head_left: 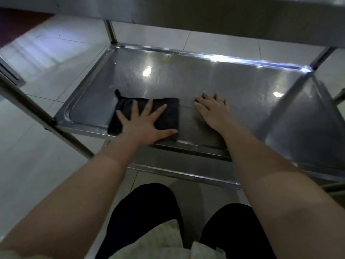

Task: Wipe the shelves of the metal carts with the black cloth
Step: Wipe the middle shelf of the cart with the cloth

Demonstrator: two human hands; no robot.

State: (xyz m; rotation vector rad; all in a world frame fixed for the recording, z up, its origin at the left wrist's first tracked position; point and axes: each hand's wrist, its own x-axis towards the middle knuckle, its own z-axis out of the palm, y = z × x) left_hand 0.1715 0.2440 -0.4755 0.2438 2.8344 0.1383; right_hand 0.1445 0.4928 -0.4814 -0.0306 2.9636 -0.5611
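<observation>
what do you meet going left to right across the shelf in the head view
slanted metal post → black cloth under the flat left hand → right hand flat on the shelf → neighbouring cart's shelf

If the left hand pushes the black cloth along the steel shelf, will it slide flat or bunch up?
Probably slides easily: the shelf looks smooth and glossy. The black cloth lies folded flat under the spread left hand, so it likely stays flat while pressed. Lifted, the soft fabric would probably droop.
</observation>
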